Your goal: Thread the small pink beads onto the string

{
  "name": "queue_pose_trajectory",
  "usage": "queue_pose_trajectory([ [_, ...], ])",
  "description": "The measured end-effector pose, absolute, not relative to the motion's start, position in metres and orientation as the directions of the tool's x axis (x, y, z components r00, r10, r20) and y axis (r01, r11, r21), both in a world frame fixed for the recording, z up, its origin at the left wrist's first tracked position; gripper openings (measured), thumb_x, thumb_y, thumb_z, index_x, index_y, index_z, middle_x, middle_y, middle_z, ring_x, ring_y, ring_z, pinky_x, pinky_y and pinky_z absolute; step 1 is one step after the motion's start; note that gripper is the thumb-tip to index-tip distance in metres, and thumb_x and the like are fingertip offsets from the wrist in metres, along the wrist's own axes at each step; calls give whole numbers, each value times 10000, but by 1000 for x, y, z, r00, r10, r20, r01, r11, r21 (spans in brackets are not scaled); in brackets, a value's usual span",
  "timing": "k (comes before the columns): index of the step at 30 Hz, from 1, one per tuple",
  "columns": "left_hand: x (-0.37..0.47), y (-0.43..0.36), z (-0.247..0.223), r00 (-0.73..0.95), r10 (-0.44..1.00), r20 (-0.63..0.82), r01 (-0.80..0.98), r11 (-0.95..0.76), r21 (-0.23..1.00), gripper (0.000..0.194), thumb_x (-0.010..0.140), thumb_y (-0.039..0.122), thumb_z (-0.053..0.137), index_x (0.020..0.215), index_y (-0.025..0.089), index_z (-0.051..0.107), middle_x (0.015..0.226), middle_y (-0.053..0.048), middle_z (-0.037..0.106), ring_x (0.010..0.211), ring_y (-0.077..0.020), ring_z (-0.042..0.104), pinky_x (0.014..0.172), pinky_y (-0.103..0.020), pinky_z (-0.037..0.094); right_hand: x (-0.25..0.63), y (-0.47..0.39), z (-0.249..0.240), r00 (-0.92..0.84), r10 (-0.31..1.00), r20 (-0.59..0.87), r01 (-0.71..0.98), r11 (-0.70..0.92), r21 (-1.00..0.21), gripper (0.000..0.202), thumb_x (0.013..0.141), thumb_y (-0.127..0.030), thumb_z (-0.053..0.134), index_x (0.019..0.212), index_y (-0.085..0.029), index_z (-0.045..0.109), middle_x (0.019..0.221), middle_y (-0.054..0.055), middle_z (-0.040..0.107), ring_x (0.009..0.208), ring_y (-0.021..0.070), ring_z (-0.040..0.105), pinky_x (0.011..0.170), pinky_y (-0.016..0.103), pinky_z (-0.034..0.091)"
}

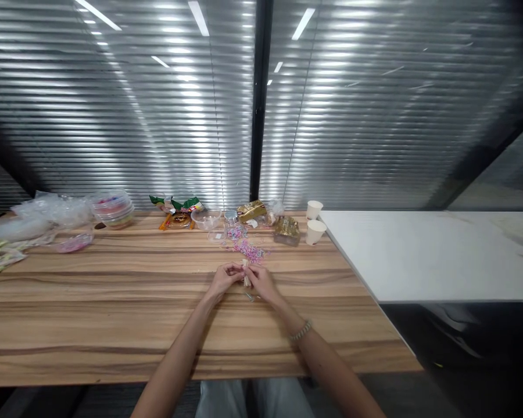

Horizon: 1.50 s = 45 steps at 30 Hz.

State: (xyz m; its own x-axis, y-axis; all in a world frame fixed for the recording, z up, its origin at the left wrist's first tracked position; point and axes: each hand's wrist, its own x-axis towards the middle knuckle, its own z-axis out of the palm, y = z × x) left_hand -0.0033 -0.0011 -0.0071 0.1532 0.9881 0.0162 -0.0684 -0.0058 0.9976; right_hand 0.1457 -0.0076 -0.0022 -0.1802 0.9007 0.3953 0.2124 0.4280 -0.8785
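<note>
My left hand [224, 280] and my right hand [262, 283] meet over the wooden table, fingers pinched. Between them is a small cream-coloured piece [246, 282], standing roughly lengthwise away from me; its kind is too small to tell. Both hands' fingertips close on it from either side. Just beyond lies a loose spread of tiny pink, purple and white bits [249, 251], like beads. A second heap of such bits [236, 231] lies behind it. Close to my right hand, on the near side, rests a thin greyish piece [249, 296].
Along the back stand a clear bowl [206, 220], gold packets [251, 211], a gold-topped block [286, 231] and two paper cups [315, 232]. Green snack wrappers [187, 204], stacked clear tubs [112, 210] and plastic bags [47, 212] lie to the left. A white table [427, 255] adjoins on the right.
</note>
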Motion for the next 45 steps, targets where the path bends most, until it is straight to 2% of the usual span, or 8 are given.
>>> queue_pose_trajectory([
  [4,-4,-2,-6,193,981,1,-66,12,998,305,541,311,782,769,131,690,761,-68,697,687,-170,616,692,-286,467,146,-8,-1,-171,901,398,246,430,-869,390,833,-464,474,587,-186,594,581,3,545,599,142,466,585,230,332],
  [8,-7,0,-3,135,991,-3,-117,19,993,342,559,343,777,813,133,685,781,-72,700,699,-173,623,700,-296,480,146,-6,-4,-181,885,428,283,464,-840,353,867,-400,444,642,-187,612,630,12,576,618,146,476,619,239,341],
  [14,-9,-2,4,109,994,31,-124,-17,992,328,686,426,673,855,146,699,797,-56,698,712,-162,619,704,-274,483,144,-8,-8,-318,806,499,438,591,-677,243,901,-246,402,800,-185,614,799,53,601,756,172,505,712,277,371],
  [19,-9,-2,2,108,993,55,-100,-44,994,320,631,382,727,835,136,708,788,-73,703,695,-177,622,691,-295,492,142,-12,-9,-370,770,521,491,638,-594,227,906,-187,371,867,-184,595,846,69,578,789,182,508,719,290,401],
  [28,-11,1,3,100,992,77,10,-79,997,290,618,387,725,735,126,680,724,-65,695,647,-166,617,644,-271,479,147,-9,-6,-371,787,494,495,617,-612,212,903,-252,440,912,-180,638,871,59,643,803,169,566,748,279,433],
  [37,-10,7,-10,81,991,110,-3,-110,994,334,619,450,703,695,140,604,646,-29,649,594,-154,605,605,-268,478,148,-5,-9,-354,817,456,487,577,-656,218,890,-255,472,1017,-190,638,959,54,679,882,167,608,808,271,447],
  [41,-11,7,-10,100,990,97,1,-98,995,321,600,423,725,671,130,614,620,-36,645,578,-151,597,605,-268,470,150,-6,-9,-393,800,453,552,599,-580,226,905,-262,444,1020,-181,621,928,62,664,861,166,594,775,269,449],
  [45,-10,6,-7,83,994,65,-21,-64,998,323,550,389,766,672,122,631,619,-43,654,568,-147,589,602,-269,465,152,-10,-6,-459,746,483,630,656,-416,200,906,-269,442,977,-182,607,904,71,635,866,178,563,790,297,429],
])
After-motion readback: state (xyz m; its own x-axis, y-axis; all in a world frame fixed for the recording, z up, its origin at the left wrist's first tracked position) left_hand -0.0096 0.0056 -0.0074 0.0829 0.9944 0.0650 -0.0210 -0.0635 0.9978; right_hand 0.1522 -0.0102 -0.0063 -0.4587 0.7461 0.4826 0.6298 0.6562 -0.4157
